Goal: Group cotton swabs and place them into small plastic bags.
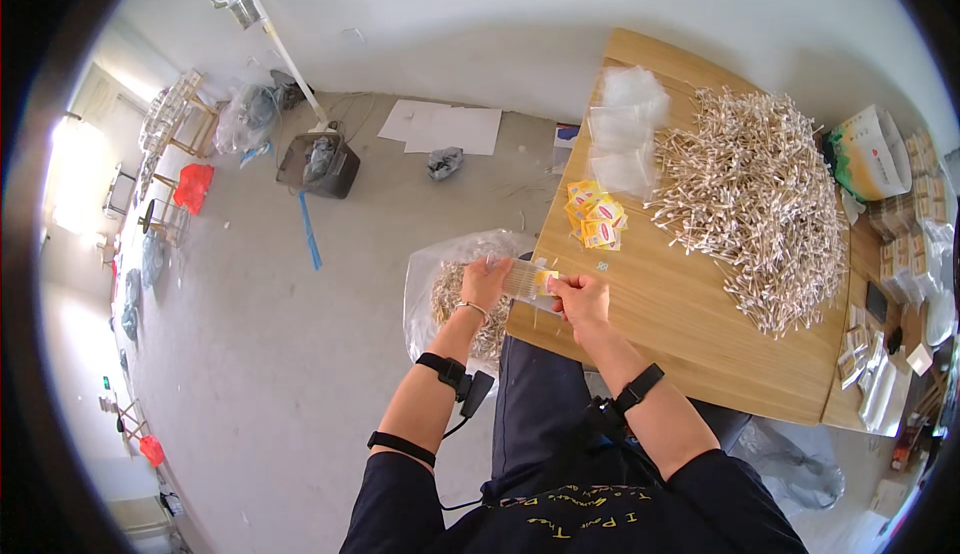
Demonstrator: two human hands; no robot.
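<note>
Both my hands hold one small clear plastic packet (527, 279) filled with thin sticks, over the near left edge of the wooden table (690, 334). My left hand (485, 282) grips its left end and my right hand (580, 297) pinches its right end, where a yellow label shows. Just beyond on the table lie several small yellow labels (596, 216). A large heap of cotton-tipped sticks (755, 189) covers the middle of the table. A stack of empty clear bags (627, 132) lies at the far left of the table.
A big clear bag of filled packets (450, 299) sits on the floor under my left hand. Boxes and packs (905, 224) crowd the table's right side. On the grey floor lie a dark bin (320, 164), white sheets (445, 126) and a lamp stand (290, 59).
</note>
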